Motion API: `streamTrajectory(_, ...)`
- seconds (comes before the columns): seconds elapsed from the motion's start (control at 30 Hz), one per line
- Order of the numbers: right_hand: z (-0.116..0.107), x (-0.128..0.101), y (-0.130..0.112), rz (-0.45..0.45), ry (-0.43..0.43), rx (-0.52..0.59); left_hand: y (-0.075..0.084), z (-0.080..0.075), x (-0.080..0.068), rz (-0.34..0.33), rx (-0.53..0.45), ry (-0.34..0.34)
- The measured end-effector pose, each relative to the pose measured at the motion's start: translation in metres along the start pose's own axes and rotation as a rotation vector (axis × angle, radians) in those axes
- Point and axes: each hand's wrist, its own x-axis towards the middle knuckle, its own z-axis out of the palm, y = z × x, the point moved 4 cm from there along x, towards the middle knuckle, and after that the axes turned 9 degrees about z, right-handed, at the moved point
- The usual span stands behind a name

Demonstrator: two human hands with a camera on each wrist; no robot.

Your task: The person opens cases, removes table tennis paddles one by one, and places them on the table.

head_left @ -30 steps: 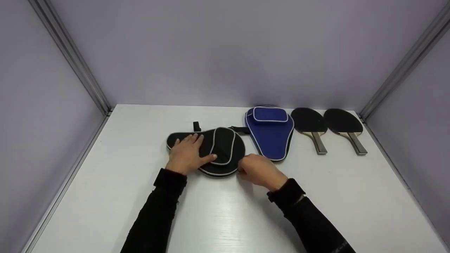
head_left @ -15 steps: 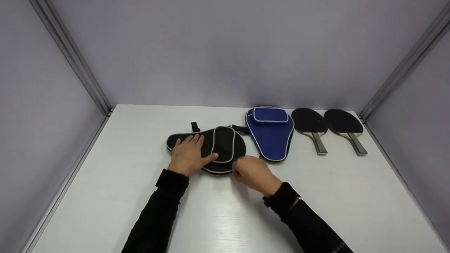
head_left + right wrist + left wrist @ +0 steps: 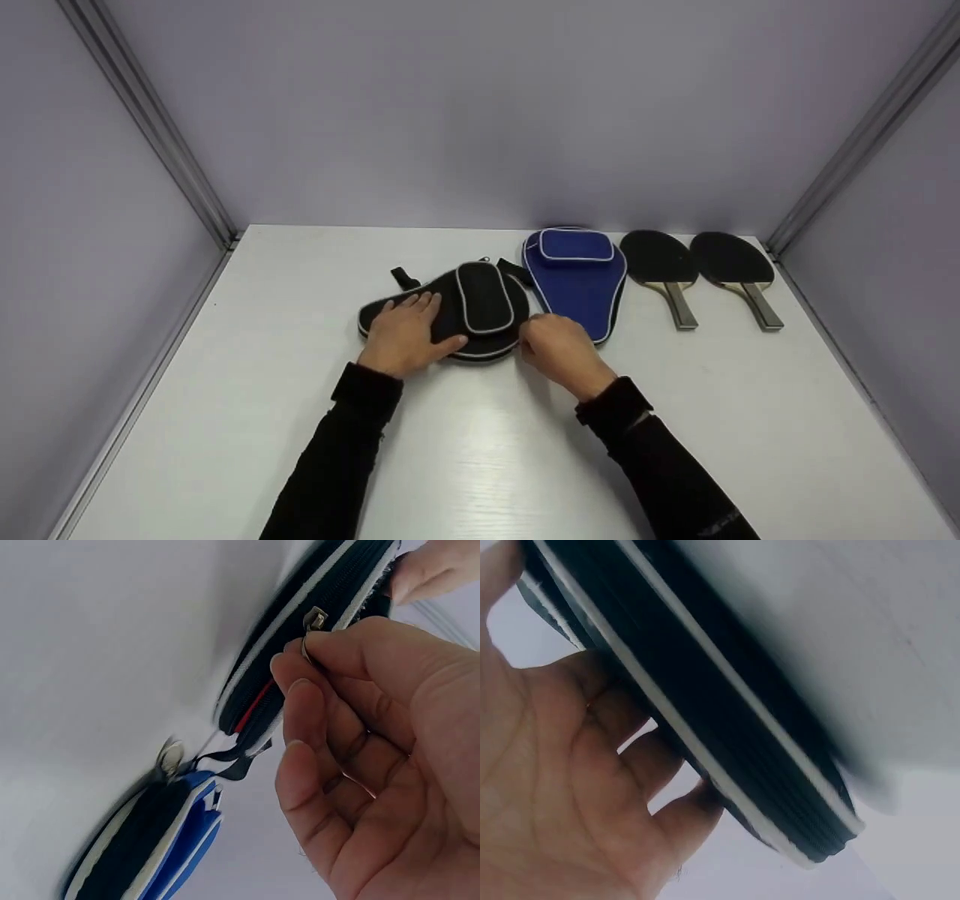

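White table (image 3: 750, 420): black case (image 3: 480, 300) zip pull (image 3: 313, 621) in R hand (image 3: 561, 352) pinch.

Two paddle cases (image 3: 480, 311), two bats (image 3: 660, 262), seemingly one zipper pull (image 3: 315, 619)

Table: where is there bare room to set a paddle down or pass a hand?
Bare table lies near the front edge between the sleeves, and wide at front right below the two paddles. The left side beyond the black case is free too. It is crowded along the back, where the blue case and black case nearly meet and the right hand works.
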Motion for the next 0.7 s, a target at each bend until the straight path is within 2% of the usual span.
streamTrajectory(0.17, 0.0, 0.006, 0.013, 0.055, 0.046, -0.032, 0.005, -0.001, -0.003, -0.002, -0.025, -0.043)
streamTrajectory(0.3, -0.001, 0.008, 0.02, 0.093, 0.082, -0.034, 0.013, -0.004, -0.005, 0.012, -0.004, -0.064)
streamTrajectory(0.5, -0.002, 0.009, 0.027, 0.137, 0.111, -0.028, 0.022, -0.006, -0.007, 0.026, -0.023, -0.032)
streamTrajectory(0.7, 0.0, 0.01, 0.027, 0.155, 0.063, -0.007, 0.023, -0.002, -0.004, 0.021, -0.01, 0.01)
